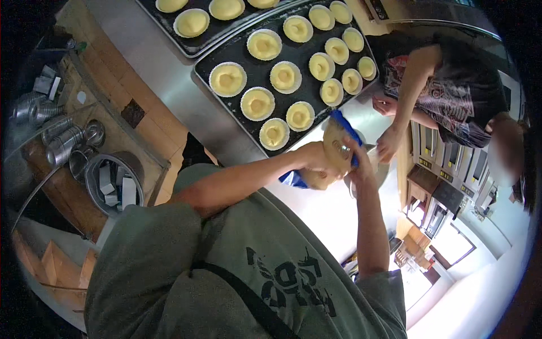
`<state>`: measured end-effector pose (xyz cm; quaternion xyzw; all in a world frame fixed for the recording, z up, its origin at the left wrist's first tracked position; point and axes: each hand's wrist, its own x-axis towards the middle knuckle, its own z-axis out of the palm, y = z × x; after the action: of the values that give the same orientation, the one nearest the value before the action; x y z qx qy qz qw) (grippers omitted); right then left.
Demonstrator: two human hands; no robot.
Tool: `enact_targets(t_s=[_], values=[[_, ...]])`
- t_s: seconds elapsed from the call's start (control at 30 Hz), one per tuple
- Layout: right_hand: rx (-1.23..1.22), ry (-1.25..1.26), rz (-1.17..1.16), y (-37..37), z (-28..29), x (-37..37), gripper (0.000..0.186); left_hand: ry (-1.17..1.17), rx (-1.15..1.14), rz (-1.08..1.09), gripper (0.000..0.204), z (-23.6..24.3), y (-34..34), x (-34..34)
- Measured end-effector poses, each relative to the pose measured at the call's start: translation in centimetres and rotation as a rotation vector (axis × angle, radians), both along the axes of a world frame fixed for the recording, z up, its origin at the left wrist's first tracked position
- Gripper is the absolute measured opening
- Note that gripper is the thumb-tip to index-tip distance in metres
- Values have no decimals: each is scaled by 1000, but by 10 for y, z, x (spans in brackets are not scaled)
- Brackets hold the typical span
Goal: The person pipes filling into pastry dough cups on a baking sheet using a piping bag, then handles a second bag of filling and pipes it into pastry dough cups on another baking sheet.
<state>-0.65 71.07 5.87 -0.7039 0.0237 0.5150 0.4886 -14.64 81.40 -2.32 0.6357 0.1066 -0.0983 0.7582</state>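
A soft bag (334, 135) with blue edges and pale tan contents is held in front of my chest, over the table's near edge. My left hand (317, 157) is closed round its lower part. Closed on its right side is my right hand (362, 164), partly hiding it. Just beyond my right hand is a pale, rounded container (379, 176), which a co-worker's hand (388, 146) touches or holds. A dark baking tray (223, 117) lies beyond the bag, bearing several paper cups of yellow dough (272, 134) with hollowed middles.
A second tray (189, 52) of filled cups overlaps the metal table (141, 53) at far left. The co-worker (451, 90) stands at the right. Left of me, a wooden bench (148, 164) carries metal tins (62, 150) and a bucket (135, 169); ovens (446, 152) stand behind the co-worker.
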Motion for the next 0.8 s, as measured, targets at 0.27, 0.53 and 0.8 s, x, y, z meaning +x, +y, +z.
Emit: enact_targets(t_s=[0.27,0.53,0.8], values=[[-148,93,200,70,-40,108,52,28,-926,284,57,-31,0,88],[-397,31,285,94,-88,153,48,192,-1290,390,46,-42,11,108],[-434,-153,281,113,-78,145,49,219,-1438,478,38,-49,6,127]])
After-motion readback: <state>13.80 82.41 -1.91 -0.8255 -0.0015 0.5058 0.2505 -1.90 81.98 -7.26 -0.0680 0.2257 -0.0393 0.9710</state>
